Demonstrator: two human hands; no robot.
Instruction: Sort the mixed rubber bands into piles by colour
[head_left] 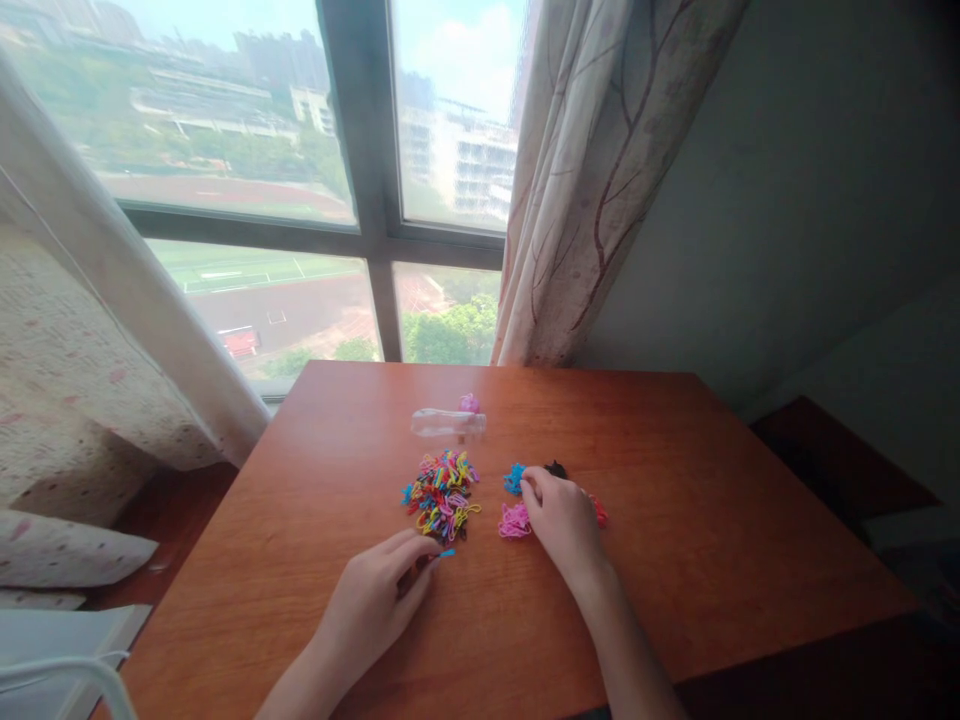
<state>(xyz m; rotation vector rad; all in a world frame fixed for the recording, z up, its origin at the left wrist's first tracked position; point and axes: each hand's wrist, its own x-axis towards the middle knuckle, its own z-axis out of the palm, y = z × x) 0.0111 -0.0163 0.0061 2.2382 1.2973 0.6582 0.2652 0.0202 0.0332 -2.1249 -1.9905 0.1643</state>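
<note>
A mixed heap of small colourful rubber bands (442, 494) lies in the middle of the wooden table (712, 520). My left hand (375, 600) rests just below the heap, fingers pinched on a blue band (447, 552). My right hand (559, 518) lies among sorted little piles, its fingertips closed at the blue pile (514, 479). A pink pile (514, 521) sits to its left, a black pile (556, 468) above it and a red pile (600, 514) at its right, partly hidden.
A clear plastic bottle (446, 423) lies on its side behind the heap, with a pink cap (469, 403) beside it. Curtains hang at the left (97, 330) and right (592, 170) of the window. A dark side surface (832, 470) stands right of the table.
</note>
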